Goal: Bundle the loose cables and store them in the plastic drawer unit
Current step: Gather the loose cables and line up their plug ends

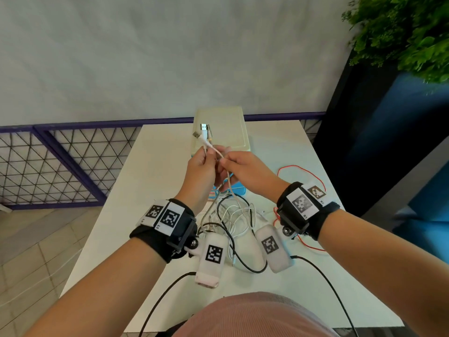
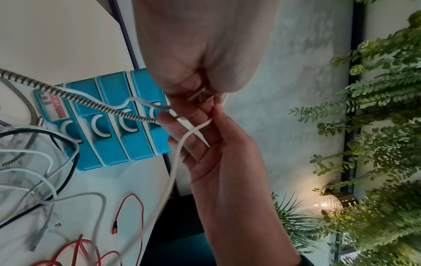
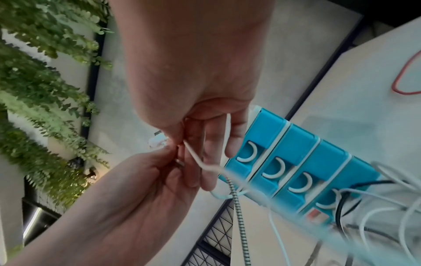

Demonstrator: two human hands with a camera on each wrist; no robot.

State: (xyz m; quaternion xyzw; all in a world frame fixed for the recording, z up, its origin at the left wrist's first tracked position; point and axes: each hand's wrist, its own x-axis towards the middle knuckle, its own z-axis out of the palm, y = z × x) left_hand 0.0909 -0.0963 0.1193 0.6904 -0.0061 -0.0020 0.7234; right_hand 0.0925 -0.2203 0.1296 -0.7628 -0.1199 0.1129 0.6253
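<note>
**Plug ends gathered before coiling**

The left hand (image 1: 202, 166) pinches several USB plug ends (image 1: 204, 132) together, raised above the table (image 1: 155, 166), likely to align them. The right hand (image 1: 243, 170) pinches one white cable (image 1: 220, 154). The remaining cables (image 1: 233, 215) and a red cable (image 1: 301, 170) sprawl before the blue drawer unit (image 2: 127, 126), all drawers closed.

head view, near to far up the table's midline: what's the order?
Tangle of loose cables → left hand and right hand gripping cable ends → USB plugs sticking up from the left hand → cream top of the drawer unit → purple rail.
</note>
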